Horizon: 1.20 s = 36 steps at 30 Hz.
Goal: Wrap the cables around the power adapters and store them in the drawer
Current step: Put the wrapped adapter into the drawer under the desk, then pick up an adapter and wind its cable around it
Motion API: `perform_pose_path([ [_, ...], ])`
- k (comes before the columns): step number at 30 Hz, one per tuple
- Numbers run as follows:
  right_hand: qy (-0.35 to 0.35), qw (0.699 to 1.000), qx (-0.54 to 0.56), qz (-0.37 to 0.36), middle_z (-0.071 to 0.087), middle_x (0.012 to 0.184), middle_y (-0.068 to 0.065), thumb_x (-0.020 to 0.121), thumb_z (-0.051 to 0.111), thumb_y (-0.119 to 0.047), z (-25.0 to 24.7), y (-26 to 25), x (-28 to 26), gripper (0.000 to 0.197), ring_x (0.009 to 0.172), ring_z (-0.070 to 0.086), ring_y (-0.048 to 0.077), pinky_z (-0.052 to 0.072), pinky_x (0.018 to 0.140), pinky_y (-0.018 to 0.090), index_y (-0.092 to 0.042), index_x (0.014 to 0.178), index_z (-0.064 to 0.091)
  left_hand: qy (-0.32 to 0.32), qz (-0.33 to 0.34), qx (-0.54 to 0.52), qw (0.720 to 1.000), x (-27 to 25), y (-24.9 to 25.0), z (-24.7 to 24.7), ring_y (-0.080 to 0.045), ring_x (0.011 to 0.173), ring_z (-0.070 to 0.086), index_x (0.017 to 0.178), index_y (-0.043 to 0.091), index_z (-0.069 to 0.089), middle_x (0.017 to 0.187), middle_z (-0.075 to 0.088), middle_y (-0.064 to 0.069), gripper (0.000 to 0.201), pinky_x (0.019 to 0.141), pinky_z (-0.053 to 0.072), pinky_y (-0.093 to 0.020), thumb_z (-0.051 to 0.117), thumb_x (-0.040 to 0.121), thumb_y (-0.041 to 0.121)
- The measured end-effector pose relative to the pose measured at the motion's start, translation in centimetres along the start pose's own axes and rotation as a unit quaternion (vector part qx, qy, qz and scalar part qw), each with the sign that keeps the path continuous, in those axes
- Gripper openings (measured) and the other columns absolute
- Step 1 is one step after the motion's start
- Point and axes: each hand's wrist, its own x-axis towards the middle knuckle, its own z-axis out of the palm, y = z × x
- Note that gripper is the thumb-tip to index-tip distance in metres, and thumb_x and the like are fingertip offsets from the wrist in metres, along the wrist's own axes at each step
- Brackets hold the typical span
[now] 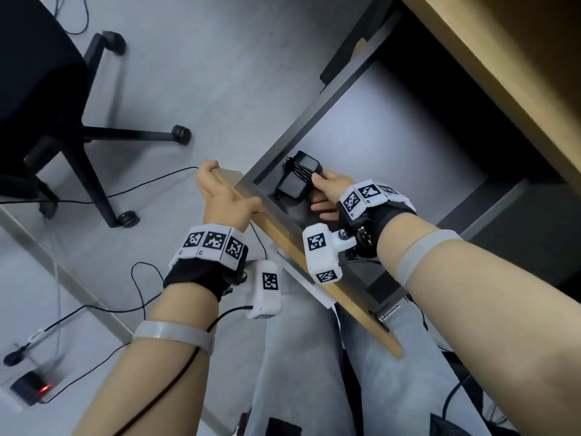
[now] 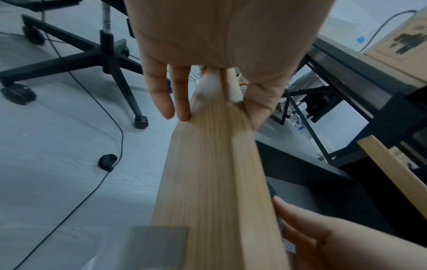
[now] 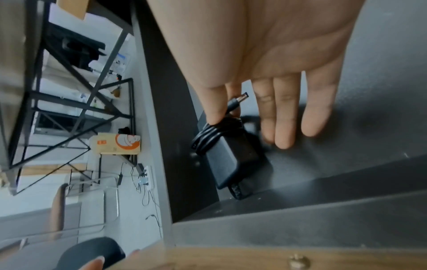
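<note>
A black power adapter (image 1: 292, 185) with its cable wound around it sits low inside the open grey drawer (image 1: 393, 136), near the front left corner. My right hand (image 1: 317, 190) reaches into the drawer. In the right wrist view, the thumb and index finger of this hand (image 3: 226, 115) pinch the cable's plug end on the adapter (image 3: 233, 157), while the other fingers (image 3: 284, 113) are straight. My left hand (image 1: 220, 196) grips the top edge of the drawer's wooden front (image 1: 283, 234). Its fingers (image 2: 182, 102) lie on the outer face of the front (image 2: 208, 182) and the thumb on the inner side.
The wooden desk top (image 1: 503, 73) overhangs the drawer at the upper right. A black wheeled office chair (image 1: 47, 89) stands on the grey floor to the left. Thin black cables (image 1: 151, 187) run across the floor. A small black box with a red light (image 1: 31, 388) lies at the lower left.
</note>
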Motion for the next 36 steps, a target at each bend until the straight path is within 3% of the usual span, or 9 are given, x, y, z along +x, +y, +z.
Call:
perform_pose_path([
  [3,0.005,0.998,-0.067,-0.018,0.049,0.074,0.002,0.097,0.040,-0.033,0.9,0.2,0.1,0.035,0.072,0.056,0.021,0.050,0.068,0.032,-0.025,0.131,0.042,0.004,-0.007,-0.013,1.000,-0.3,-0.3,-0.4,-0.033,0.128,0.031,0.133,0.011,0.017,0.137,0.022,-0.019,0.091,0.099,0.043,-0.039,0.069,0.062,-0.012],
  [5,0.017,0.994,-0.105,-0.016,0.048,0.076,-0.002,0.094,0.045,-0.030,1.0,0.4,0.1,0.038,0.089,0.055,0.025,0.049,0.091,0.039,-0.018,0.130,0.041,0.002,-0.014,-0.020,1.000,-0.5,-0.1,-0.4,-0.034,0.128,0.030,0.135,0.011,0.016,0.139,0.021,-0.018,0.092,0.100,0.042,-0.040,0.069,0.063,-0.012],
  [9,0.021,0.985,-0.169,0.015,0.052,0.123,0.014,0.090,0.050,-0.031,0.1,0.2,-0.6,0.052,0.113,0.052,0.034,0.042,0.101,0.048,-0.011,0.134,0.033,0.022,-0.039,0.018,0.999,-1.4,1.4,-0.5,-0.026,0.134,0.026,0.142,0.013,0.016,0.147,0.017,-0.012,0.096,0.099,0.033,-0.023,0.072,0.067,-0.009],
  [12,0.034,0.993,-0.117,-0.010,0.043,0.139,0.014,0.091,0.052,-0.025,-1.8,0.0,-2.5,0.059,0.119,0.049,0.030,0.041,0.103,0.043,-0.011,0.143,0.026,0.066,-0.012,0.101,0.993,-3.4,3.3,-0.5,-0.023,0.136,0.020,0.143,0.016,0.019,0.151,0.015,-0.004,0.094,0.107,0.023,-0.031,0.073,0.068,0.000],
  [14,0.032,0.997,-0.055,-0.042,0.057,0.115,0.010,0.092,0.051,-0.019,-3.8,-0.2,-4.8,0.048,0.093,0.056,0.022,0.050,0.085,0.035,-0.010,0.137,0.036,0.076,0.020,0.116,0.990,-5.2,5.1,-0.1,-0.022,0.137,0.019,0.140,0.017,0.028,0.152,0.014,-0.003,0.083,0.110,0.019,-0.032,0.071,0.071,0.004],
  [17,-0.006,0.994,0.013,-0.105,0.049,0.073,0.003,0.095,0.044,-0.013,-7.9,-0.3,-10.1,0.017,0.060,0.045,0.011,0.037,0.053,0.019,-0.015,0.111,0.050,0.024,0.057,0.043,0.997,-8.6,8.9,2.1,-0.018,0.121,0.043,0.129,0.010,0.046,0.140,0.038,-0.008,0.053,0.101,0.033,-0.023,0.065,0.080,0.003],
  [21,0.018,0.976,-0.007,-0.219,0.057,0.076,0.000,0.093,0.045,-0.011,-15.3,0.1,-17.1,0.016,0.062,0.053,0.010,0.038,0.053,0.016,-0.015,0.105,0.054,-0.088,0.070,-0.091,0.989,-15.2,15.6,7.3,-0.003,0.070,0.058,0.113,0.012,0.055,0.091,0.064,0.003,0.030,0.062,0.043,-0.012,0.054,0.086,0.000],
  [24,0.054,0.957,-0.004,-0.283,0.058,0.073,0.000,0.093,0.045,-0.009,-21.9,1.0,-22.0,0.014,0.059,0.054,0.007,0.037,0.049,0.010,-0.018,0.094,0.056,-0.165,0.125,-0.090,0.974,-20.0,21.0,12.4,-0.006,0.070,0.059,0.094,0.026,0.055,0.085,0.064,0.005,0.022,0.066,0.041,-0.020,0.054,0.087,0.005],
  [36,0.256,0.891,0.105,-0.359,0.060,0.073,-0.005,0.091,0.047,-0.007,-41.4,5.5,-30.9,0.021,0.065,0.054,0.007,0.040,0.058,0.006,-0.023,0.087,0.059,-0.335,0.247,-0.018,0.909,-29.0,36.4,28.2,-0.007,0.072,0.058,0.092,0.026,0.056,0.085,0.064,0.006,0.024,0.066,0.039,-0.022,0.051,0.088,0.003],
])
